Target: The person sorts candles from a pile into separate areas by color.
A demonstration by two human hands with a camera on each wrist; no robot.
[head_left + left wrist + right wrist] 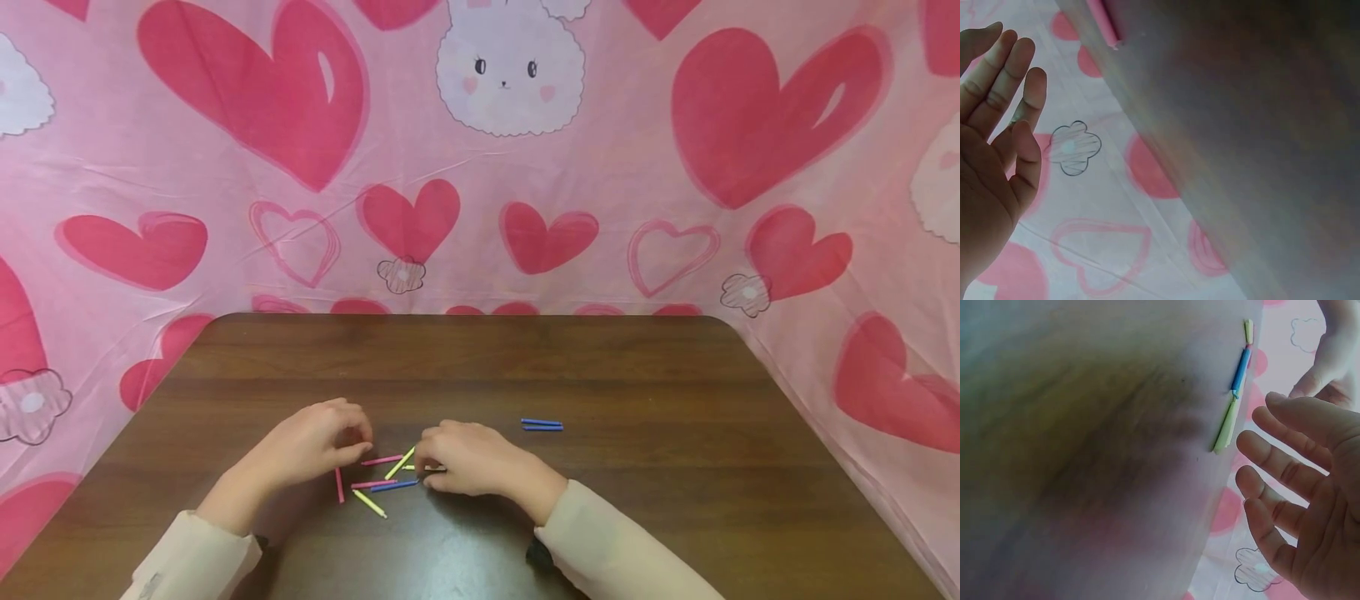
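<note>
- The left hand (pixel 315 446) sits at about 9 o'clock of a small heap of sticks (pixel 378 479) on the dark tabletop (pixel 637 375). Its fingertips are bunched together beside the end of a pink stick (pixel 382 459); whether they actually pinch it I cannot tell from the head view, and in the left wrist view the fingers (pixel 1019 87) look fairly straight with nothing between them.
- The right hand (pixel 468 458) lies at 3 o'clock of the heap, fingers bent down onto the sticks near a slanted yellow one (pixel 400 463); whether it grips anything is hidden under the knuckles.
- Risk: the sticks cross and touch, so lifting or sliding one could drag its neighbours along and scatter the heap, in my judgement.
- Risk: they are thin and lie flat on a smooth top, so a fingertip pinch could slip, or a stick could roll toward the near edge.
- Risk: both hands crowd the same spot and could knock each other's stick.
- Count in the heap, as far as visible: three pink, two or three yellow, one blue (pixel 393 485); others may hide under the right hand.
- Set apart at about 2 o'clock of the heap: two blue sticks (pixel 542 425) lying side by side.
</note>
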